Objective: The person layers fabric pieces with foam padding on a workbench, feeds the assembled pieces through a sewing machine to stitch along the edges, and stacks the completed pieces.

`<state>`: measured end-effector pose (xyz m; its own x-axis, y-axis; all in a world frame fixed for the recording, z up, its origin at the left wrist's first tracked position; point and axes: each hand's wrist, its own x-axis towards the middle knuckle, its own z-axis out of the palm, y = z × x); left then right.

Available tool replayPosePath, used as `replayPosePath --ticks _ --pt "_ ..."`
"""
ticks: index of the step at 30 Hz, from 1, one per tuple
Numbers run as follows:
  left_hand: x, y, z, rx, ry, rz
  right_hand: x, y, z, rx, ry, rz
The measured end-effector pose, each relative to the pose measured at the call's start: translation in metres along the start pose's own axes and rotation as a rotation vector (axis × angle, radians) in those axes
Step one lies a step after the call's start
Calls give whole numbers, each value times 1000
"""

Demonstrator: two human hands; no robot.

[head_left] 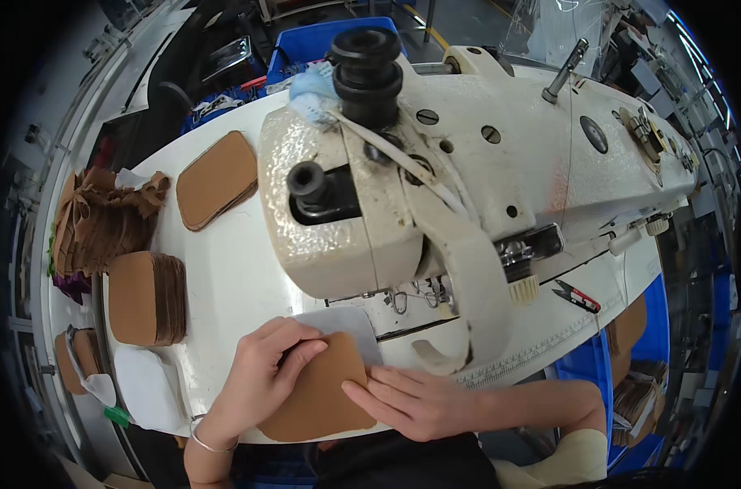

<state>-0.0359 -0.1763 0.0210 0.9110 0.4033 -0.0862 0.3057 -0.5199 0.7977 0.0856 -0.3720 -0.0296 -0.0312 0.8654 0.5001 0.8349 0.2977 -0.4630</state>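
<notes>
My left hand (260, 375) pinches the upper-left edge of a rounded brown fabric piece (309, 407). My right hand (415, 407) holds that piece’s right edge with its fingertips; its thumb is hidden. A pale grey sheet (354, 326) lies partly beneath the brown piece. Just beyond both hands is the white sewing machine (338, 253), with a curved white guard (480, 326) hanging above my right hand. Red-handled snips (582, 299) lie on the table to the right.
At left are stacked brown pieces (138, 297), ragged brown fabric (101, 224), a flatter stack (215, 179) and white pieces (142, 387). A blue bin (654, 342) with brown pieces is at right, another blue bin (305, 45) behind the white table (224, 285).
</notes>
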Motion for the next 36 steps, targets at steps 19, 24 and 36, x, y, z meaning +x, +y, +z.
replayPosePath --ticks 19,24,36 --pt "23 -36 17 139 -99 -127 0 38 5 -569 -202 -380" --pt "23 -35 18 154 -105 -56 -1 34 3 -601 -147 -313" --pt "23 -41 42 287 7 308 7 34 -4 -581 -217 -308"
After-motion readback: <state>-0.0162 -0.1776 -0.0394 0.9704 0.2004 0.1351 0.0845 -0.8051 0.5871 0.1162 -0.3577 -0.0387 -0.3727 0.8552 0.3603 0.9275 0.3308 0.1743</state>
